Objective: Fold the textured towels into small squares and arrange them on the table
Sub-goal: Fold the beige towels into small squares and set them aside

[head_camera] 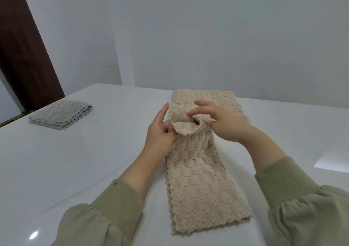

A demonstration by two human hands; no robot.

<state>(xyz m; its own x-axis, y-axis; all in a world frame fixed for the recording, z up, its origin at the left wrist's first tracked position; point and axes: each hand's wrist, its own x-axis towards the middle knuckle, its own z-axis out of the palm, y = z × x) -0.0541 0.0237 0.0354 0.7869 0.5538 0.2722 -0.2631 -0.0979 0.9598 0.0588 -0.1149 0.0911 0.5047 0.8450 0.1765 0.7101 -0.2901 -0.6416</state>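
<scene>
A beige textured towel (pixel 200 185) lies as a long strip down the middle of the white table (pixel 94 160), running from the near edge toward the wall. Its middle is bunched and lifted into a loose roll. My left hand (pixel 160 130) pinches the left side of that bunch, with the index finger pointing up. My right hand (pixel 217 121) holds the right side of it, thumb tucked under the fabric and fingers spread over the top. A grey towel (pixel 60 116) lies folded in a small square at the far left of the table.
A pale wall stands right behind the table's far edge. A dark brown door (pixel 24 53) is at the left. The table's left edge runs just beyond the grey towel.
</scene>
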